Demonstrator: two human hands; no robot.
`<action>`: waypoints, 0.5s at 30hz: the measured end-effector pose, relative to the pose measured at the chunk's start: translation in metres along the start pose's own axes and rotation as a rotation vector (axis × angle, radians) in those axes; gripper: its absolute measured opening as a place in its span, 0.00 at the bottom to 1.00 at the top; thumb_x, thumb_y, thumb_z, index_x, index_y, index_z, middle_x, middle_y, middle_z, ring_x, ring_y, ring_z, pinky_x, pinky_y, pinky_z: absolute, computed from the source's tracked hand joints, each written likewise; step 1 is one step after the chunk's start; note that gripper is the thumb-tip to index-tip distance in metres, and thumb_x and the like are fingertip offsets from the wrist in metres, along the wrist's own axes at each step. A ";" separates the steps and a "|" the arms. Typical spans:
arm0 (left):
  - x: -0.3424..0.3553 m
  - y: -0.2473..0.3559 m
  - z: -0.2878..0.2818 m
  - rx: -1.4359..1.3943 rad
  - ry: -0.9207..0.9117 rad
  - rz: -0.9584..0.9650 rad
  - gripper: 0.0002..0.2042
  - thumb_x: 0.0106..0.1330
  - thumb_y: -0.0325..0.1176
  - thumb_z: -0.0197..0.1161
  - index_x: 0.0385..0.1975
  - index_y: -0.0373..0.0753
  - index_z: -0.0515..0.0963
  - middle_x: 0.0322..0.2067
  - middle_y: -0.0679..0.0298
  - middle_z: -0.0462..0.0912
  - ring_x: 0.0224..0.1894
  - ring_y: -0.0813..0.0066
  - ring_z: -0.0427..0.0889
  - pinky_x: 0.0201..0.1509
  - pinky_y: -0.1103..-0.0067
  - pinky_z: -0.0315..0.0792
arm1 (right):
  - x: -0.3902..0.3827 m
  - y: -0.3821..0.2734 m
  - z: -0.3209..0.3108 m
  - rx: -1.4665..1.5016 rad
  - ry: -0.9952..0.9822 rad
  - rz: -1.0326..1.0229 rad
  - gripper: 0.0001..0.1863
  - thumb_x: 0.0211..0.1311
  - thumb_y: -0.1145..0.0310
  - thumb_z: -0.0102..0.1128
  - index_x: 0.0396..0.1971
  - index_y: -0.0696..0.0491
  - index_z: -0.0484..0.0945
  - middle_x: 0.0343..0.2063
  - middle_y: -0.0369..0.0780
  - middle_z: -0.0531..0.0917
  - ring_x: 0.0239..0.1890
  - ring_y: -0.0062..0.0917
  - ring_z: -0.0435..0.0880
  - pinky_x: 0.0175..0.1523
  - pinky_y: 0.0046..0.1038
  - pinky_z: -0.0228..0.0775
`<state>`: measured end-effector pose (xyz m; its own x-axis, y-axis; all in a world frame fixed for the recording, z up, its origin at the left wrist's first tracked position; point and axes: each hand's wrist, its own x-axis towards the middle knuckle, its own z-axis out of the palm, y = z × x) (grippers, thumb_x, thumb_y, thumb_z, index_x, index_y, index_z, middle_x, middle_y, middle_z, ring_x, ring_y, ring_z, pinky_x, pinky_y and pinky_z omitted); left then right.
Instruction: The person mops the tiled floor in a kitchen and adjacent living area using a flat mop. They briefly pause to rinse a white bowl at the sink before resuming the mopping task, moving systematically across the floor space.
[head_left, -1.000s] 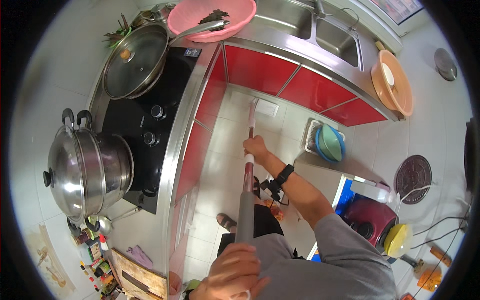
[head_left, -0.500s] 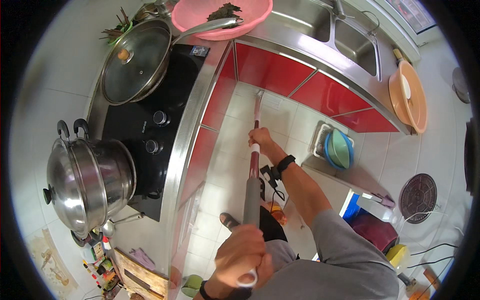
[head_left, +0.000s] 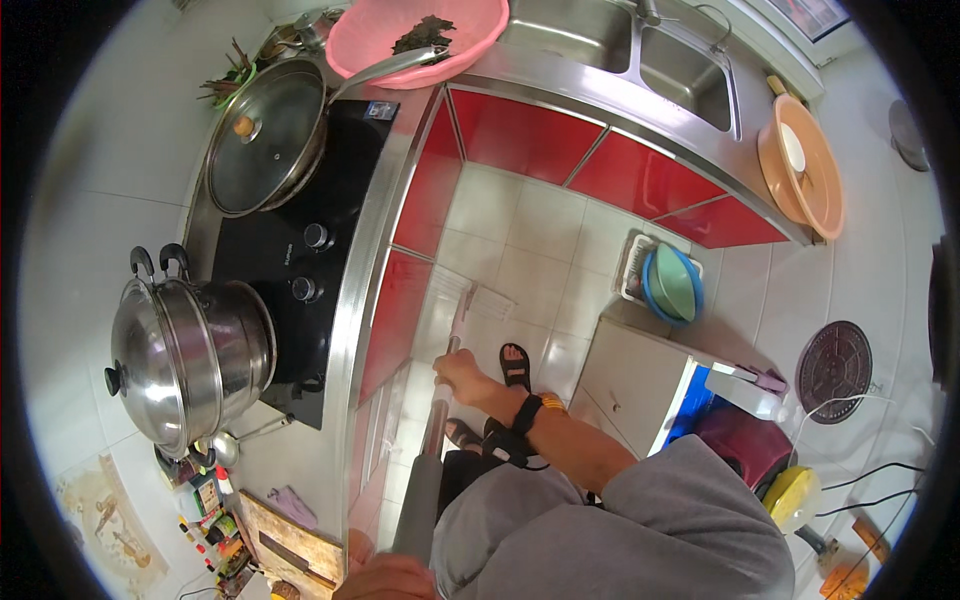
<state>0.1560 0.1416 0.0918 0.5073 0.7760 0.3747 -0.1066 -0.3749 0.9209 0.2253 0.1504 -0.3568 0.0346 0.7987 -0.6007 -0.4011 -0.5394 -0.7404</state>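
Note:
My right hand (head_left: 462,375) grips the upper section of a mop's pole (head_left: 439,410), a black band on that wrist. Lower down, my left hand (head_left: 388,578) is wrapped round the grey grip (head_left: 418,505), partly cut off by the bottom edge. The pale mop head (head_left: 485,300), blurred, lies on the white tiled floor (head_left: 545,240) beside the red cabinets (head_left: 390,325) at the left. My sandalled feet (head_left: 515,368) show below my arms.
The left counter holds a stove (head_left: 310,270), lidded pan (head_left: 260,150), steel pot (head_left: 175,360) and cutting board (head_left: 285,545). A pink basin (head_left: 410,25), sink (head_left: 680,75) and orange basin (head_left: 810,180) line the back counter. Stacked bowls (head_left: 670,285) sit right, behind a white cabinet (head_left: 625,385).
The mop head has come from the far cabinets toward me and to the left. Both hands and the pole have moved down and leftward; my right foot has come into clearer view.

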 end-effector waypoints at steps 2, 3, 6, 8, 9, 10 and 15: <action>-0.003 0.001 0.000 -0.097 -0.011 0.032 0.09 0.57 0.22 0.62 0.19 0.34 0.68 0.15 0.59 0.72 0.17 0.67 0.71 0.22 0.69 0.69 | -0.014 -0.040 0.002 0.430 0.228 0.350 0.02 0.53 0.79 0.58 0.24 0.60 0.75 0.20 0.42 0.75 0.20 0.33 0.77 0.25 0.32 0.69; -0.004 0.000 -0.001 -0.144 -0.013 0.044 0.09 0.57 0.23 0.62 0.19 0.34 0.68 0.15 0.59 0.72 0.17 0.67 0.71 0.22 0.69 0.70 | -0.022 -0.057 -0.001 0.484 0.325 0.404 0.03 0.55 0.79 0.58 0.24 0.60 0.75 0.20 0.42 0.74 0.20 0.32 0.76 0.24 0.31 0.69; -0.008 -0.014 -0.003 -0.177 -0.104 0.055 0.10 0.55 0.23 0.64 0.18 0.35 0.68 0.16 0.61 0.74 0.16 0.68 0.71 0.21 0.70 0.69 | -0.032 -0.090 -0.032 0.523 0.478 0.396 0.04 0.55 0.78 0.57 0.23 0.60 0.72 0.19 0.42 0.73 0.18 0.29 0.73 0.21 0.31 0.67; -0.011 -0.027 -0.002 -0.386 -0.295 -0.073 0.10 0.54 0.22 0.63 0.18 0.37 0.68 0.18 0.61 0.74 0.16 0.66 0.73 0.21 0.70 0.69 | -0.023 -0.078 -0.069 0.558 0.463 0.342 0.05 0.56 0.77 0.56 0.24 0.60 0.70 0.18 0.42 0.72 0.17 0.28 0.72 0.20 0.31 0.67; -0.016 -0.036 0.003 -0.318 -0.298 -0.067 0.09 0.55 0.22 0.63 0.19 0.37 0.68 0.19 0.61 0.73 0.18 0.65 0.74 0.22 0.69 0.69 | -0.016 -0.072 -0.088 0.593 0.470 0.353 0.05 0.56 0.77 0.55 0.24 0.60 0.69 0.18 0.41 0.71 0.17 0.28 0.72 0.20 0.31 0.67; -0.026 -0.045 0.011 -0.241 -0.284 -0.059 0.09 0.55 0.22 0.62 0.19 0.37 0.68 0.20 0.60 0.73 0.20 0.64 0.75 0.23 0.69 0.70 | -0.006 -0.070 -0.102 0.614 0.462 0.368 0.05 0.56 0.76 0.55 0.24 0.59 0.69 0.17 0.41 0.71 0.16 0.28 0.72 0.20 0.31 0.67; -0.030 -0.089 0.039 -0.238 -0.132 0.048 0.09 0.60 0.28 0.59 0.19 0.37 0.69 0.20 0.60 0.72 0.22 0.63 0.76 0.25 0.67 0.71 | 0.038 -0.054 -0.140 0.337 0.317 0.151 0.06 0.56 0.76 0.55 0.24 0.59 0.68 0.16 0.41 0.70 0.15 0.29 0.72 0.18 0.32 0.67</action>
<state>0.1834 0.1323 -0.0050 0.6019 0.6819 0.4155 -0.3235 -0.2675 0.9077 0.3766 0.1725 -0.3815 0.2099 0.5694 -0.7948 -0.6952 -0.4847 -0.5308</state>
